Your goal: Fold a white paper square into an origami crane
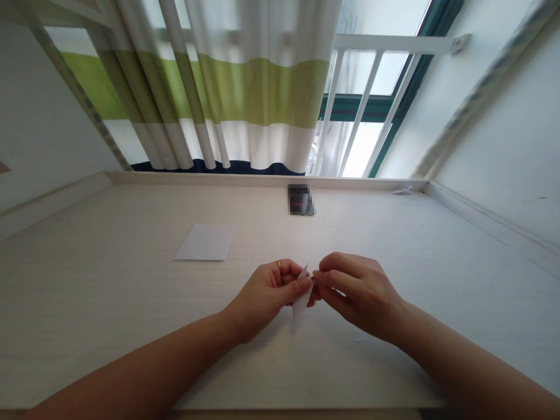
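Note:
Between the thumb and fingers of my left hand [266, 294] is a small folded piece of white paper [301, 303], held upright above the table with its pointed tip up. A gold ring shows on a finger of that hand. My right hand [361, 289] is closed in a pinch at the paper's right edge, its fingertips meeting those of the left. What exactly lies between the right fingertips is mostly hidden, but they touch the paper.
A flat stack of white paper squares [205, 242] lies on the pale table [131, 291], left of centre. A blurred-out dark object [300, 200] sits near the back ledge. Small white scraps [362, 339] lie below my right hand, and a crumpled white bit [403, 191] rests at the back right corner.

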A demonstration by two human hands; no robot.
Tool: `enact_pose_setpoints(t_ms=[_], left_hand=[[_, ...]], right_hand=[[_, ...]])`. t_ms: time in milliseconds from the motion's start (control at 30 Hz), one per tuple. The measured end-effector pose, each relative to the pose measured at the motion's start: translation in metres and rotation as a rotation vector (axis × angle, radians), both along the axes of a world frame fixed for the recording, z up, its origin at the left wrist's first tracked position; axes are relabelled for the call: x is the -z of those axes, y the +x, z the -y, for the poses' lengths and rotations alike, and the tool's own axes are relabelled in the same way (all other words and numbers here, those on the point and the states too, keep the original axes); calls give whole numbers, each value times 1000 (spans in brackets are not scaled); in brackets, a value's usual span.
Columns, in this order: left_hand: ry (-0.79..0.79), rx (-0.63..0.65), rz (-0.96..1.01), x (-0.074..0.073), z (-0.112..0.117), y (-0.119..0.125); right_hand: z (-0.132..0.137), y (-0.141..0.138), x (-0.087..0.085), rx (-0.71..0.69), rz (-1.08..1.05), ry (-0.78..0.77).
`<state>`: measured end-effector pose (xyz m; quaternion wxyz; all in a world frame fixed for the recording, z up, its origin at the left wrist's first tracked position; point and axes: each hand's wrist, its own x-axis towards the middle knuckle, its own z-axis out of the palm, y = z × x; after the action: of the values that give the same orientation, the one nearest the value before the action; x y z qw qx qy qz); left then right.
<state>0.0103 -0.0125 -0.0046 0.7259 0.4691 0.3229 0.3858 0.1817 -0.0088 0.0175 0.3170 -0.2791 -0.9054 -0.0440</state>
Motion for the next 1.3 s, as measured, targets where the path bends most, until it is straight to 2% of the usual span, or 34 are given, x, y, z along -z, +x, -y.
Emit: enact_pose_setpoints(t_ms=[233,533,800,1033,1133,1300], left_hand=[[58,-97,-9,-2,1,1],[31,-84,50,3,1,1],[13,-147,55,0,2,4],[100,-191,73,1,2,3],[129,-184,69,1,3,2],[92,-137,107,1,4,2]], right_hand=[[1,0,4,40,-28,39],[2,0,-1,32,65,202],[3,-1,2,-13,90,220],[4,-4,0,16,17,224],[4,-4,1,25,-15,198],[5,-2,1,-14,-66,178]])
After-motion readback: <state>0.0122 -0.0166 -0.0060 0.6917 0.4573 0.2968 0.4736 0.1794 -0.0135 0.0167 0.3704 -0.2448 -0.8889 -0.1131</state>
